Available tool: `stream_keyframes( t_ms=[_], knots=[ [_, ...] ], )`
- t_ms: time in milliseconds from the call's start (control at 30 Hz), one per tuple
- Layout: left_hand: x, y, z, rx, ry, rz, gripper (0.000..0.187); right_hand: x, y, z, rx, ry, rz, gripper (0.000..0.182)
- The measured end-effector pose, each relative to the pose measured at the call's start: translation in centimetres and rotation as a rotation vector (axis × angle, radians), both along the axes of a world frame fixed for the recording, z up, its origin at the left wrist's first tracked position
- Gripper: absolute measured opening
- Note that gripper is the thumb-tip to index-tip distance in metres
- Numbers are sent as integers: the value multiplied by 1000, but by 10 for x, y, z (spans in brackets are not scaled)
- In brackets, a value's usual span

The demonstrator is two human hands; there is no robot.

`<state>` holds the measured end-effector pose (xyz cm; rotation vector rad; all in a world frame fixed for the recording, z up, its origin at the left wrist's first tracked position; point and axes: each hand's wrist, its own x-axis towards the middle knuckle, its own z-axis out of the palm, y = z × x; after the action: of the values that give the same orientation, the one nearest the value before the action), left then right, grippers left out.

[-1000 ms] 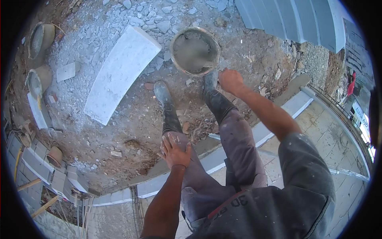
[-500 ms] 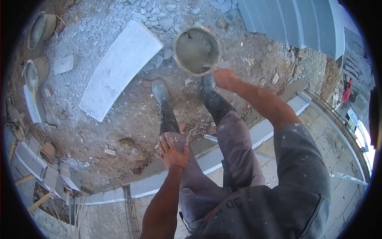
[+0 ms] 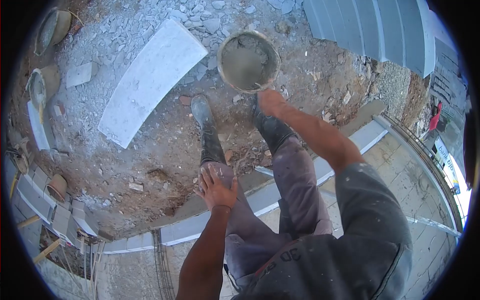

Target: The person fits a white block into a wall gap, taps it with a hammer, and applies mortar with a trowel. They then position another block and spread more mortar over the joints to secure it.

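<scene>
My left hand [image 3: 218, 189] lies with its fingers spread on the knee of my purple-grey trousers [image 3: 300, 185]. My right hand [image 3: 270, 102] is closed at the near rim of a round bucket [image 3: 248, 61] that holds wet grey mortar. What its fingers wrap round is hidden behind the hand. Left of the bucket, a long curved white slab [image 3: 152, 82] lies on the rubble-covered ground. Two muddy boots [image 3: 204, 111] stand between the slab and my right hand.
Two more buckets [image 3: 52, 82] stand at the far left. A smaller pot [image 3: 57, 187] sits near stacked grey blocks [image 3: 65, 220]. A pale curved kerb [image 3: 190, 229] runs below my knees. Corrugated sheet metal [image 3: 372, 25] fills the upper right.
My right hand has moved slightly left and away from me along the bucket's near rim. The mortar surface looks slightly different. My left hand stays on the knee.
</scene>
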<state>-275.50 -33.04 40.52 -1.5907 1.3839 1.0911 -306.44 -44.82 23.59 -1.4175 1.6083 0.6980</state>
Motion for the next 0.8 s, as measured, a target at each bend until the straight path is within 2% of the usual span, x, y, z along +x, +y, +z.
stream_keyframes(
  t_ms=[133, 200, 333, 400, 500, 633, 733, 800],
  knots=[
    [-1, -2, -1, -29, 10, -8, 102, -35, -34, 55, 98, 59, 35, 27],
    [-1, -2, -2, -24, 4, -5, 102, -42, -50, 70, 115, 110, 125, 25],
    [-4, -2, -5, -46, -4, -32, 103, -9, -13, 44, 9, 160, 118, 24],
    [-3, 1, -2, -49, -5, -32, 103, -4, 5, 29, 0, -2, 141, 24],
    [0, -3, -6, -54, 2, -13, 103, -29, -16, 36, 81, 85, 57, 25],
    [-3, 4, -3, -18, -5, -24, 103, -23, -45, 68, 51, 131, -2, 24],
    [-6, 2, -3, -15, -10, -18, 103, -8, -41, 45, -22, 113, 1, 24],
    [-7, -2, -4, -25, -12, -28, 103, 10, -23, 18, -16, 44, 147, 24]
  ],
)
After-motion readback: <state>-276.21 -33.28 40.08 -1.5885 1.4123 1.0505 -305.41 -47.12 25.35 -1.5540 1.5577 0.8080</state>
